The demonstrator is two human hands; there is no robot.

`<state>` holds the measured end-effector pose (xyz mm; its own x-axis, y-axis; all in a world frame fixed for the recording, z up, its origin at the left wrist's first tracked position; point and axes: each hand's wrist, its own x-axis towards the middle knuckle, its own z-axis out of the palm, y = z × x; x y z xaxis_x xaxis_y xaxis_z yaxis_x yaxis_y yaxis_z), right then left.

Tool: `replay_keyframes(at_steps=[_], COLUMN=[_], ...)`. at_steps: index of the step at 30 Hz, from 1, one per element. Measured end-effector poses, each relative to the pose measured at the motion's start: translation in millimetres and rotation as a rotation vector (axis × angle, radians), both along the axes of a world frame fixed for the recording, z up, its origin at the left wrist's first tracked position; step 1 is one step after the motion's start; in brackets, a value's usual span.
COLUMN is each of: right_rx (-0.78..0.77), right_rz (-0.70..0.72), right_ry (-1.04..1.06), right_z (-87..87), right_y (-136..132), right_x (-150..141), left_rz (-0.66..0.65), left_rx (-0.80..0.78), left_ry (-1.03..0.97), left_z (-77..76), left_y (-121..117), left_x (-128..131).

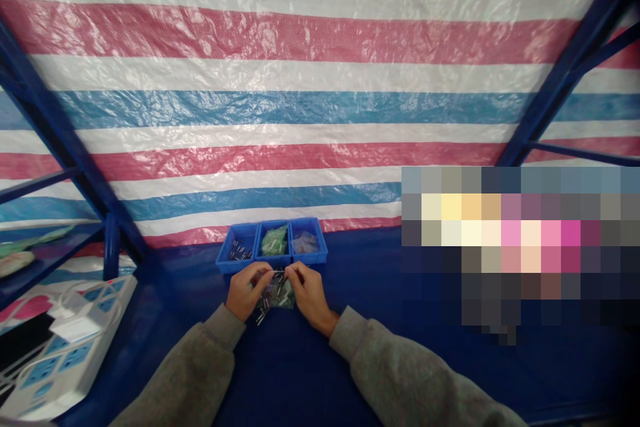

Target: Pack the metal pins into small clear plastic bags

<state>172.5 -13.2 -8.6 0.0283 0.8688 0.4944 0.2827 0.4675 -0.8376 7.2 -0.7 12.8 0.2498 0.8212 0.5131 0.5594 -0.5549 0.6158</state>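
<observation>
Work seems partway, the done share I cannot tell: left hand point(246, 292) and right hand point(310, 293) pinch a thin piece point(279, 271), loose pins point(261, 311) left between them

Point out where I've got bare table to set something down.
Bare table shows between the left sleeve and right sleeve, between the power strip and the bins, and right of the bins; beyond that, blurring hides it. It's crowded between the left hand and right hand, where small parts fill the gap.
</observation>
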Motion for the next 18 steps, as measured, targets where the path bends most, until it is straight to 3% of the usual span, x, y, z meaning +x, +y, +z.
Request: replay_keyframes(at_steps=[18], right_rx=[0.026], right_rz=[0.068], right_ry=[-0.029], right_z=[3.2], right_y=[-5.5], right_x=[-1.5], left_rz=[0.118], left_rx=[0.012], left_ry=[0.005], left_z=[0.4], left_y=[2.3], left_x=[-1.0])
